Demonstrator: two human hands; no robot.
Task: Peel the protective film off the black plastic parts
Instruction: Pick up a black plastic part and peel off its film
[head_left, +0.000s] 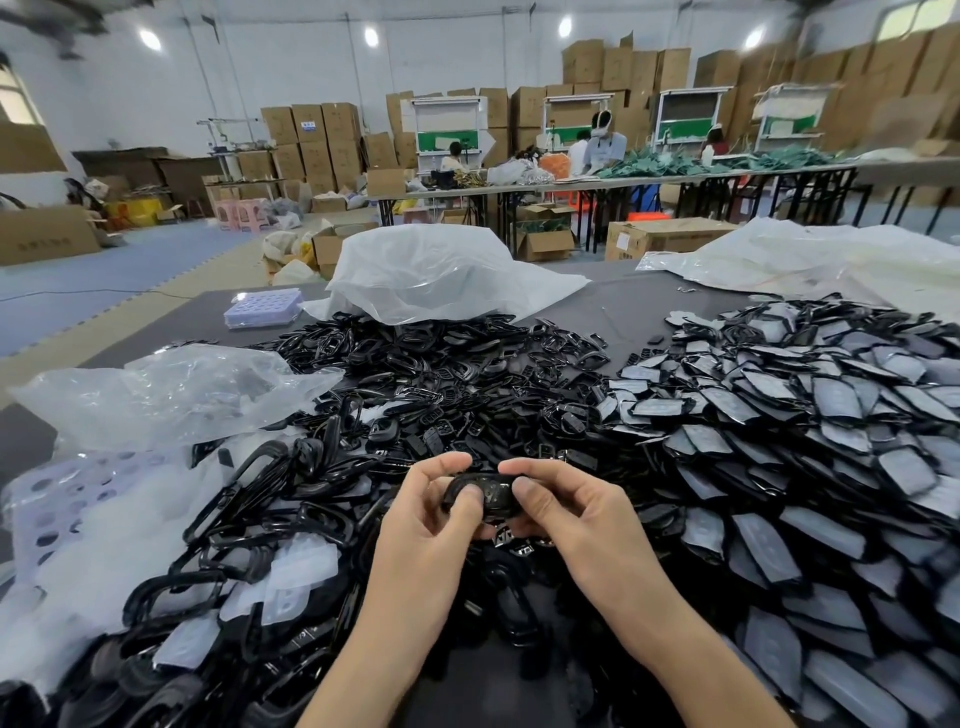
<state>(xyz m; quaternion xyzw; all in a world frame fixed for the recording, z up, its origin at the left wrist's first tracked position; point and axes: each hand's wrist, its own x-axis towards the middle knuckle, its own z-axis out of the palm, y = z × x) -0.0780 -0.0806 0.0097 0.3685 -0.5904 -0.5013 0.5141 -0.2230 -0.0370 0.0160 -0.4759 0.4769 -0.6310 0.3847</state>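
Note:
A small glossy black plastic part (488, 493) is held above the table between both hands. My left hand (436, 512) grips its left end, thumb on top. My right hand (556, 506) pinches its right end, thumb pressed on the face. Whether film is on this part cannot be told. A big heap of black parts with pale film on them (810, 426) fills the right side. A pile of bare black frames and small parts (441, 384) spreads across the middle and left.
Clear plastic bags lie at the left (171, 389), at the back centre (441, 270) and at the back right (810, 254). Purple perforated trays sit at the far left (52, 504) and back (264, 307). People work at tables (675, 179) behind, among cardboard boxes.

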